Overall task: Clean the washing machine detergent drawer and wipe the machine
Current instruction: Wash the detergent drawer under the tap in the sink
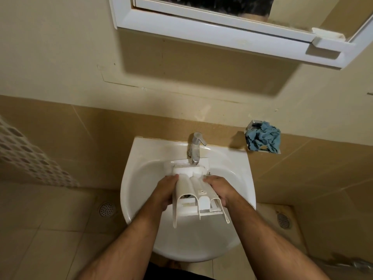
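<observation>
The white plastic detergent drawer (193, 190) is held upside down over the white basin (139, 156), its front end under the chrome tap (196, 147). My left hand (164, 191) grips its left side and my right hand (219, 189) grips its right side. The drawer's ribbed underside faces up. No water stream is visible from the tap.
A crumpled blue cloth (264, 137) sits in a metal wall holder to the right of the basin. A white mirror cabinet (222, 35) hangs above. Floor drains lie at the left (107, 209) and the right (284, 220) of the basin on the tiled floor.
</observation>
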